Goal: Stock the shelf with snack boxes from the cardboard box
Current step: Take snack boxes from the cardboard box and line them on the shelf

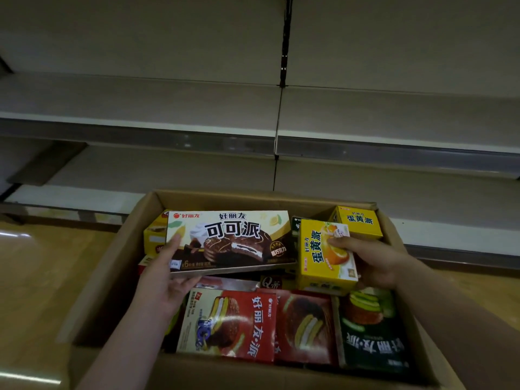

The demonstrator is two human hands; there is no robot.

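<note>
An open cardboard box (118,266) fills the lower middle, packed with several snack boxes. My left hand (164,280) grips the left end of a long brown-and-cream cocoa pie box (233,240), lifted above the others. My right hand (374,260) holds a small yellow egg-yolk pie box (320,257), thumb across its face. Below them lie a red pie box (239,325), a second red box (306,327) and a dark green box (371,333). Another yellow box (358,222) stands in the far right corner.
Bare metal shelves stand behind the cardboard box: an upper shelf (168,105) with a grey price rail (394,153), and a lower shelf (422,192) close behind the box. A dark upright post (285,38) divides the bays. Wood-look floor (42,263) lies on the left.
</note>
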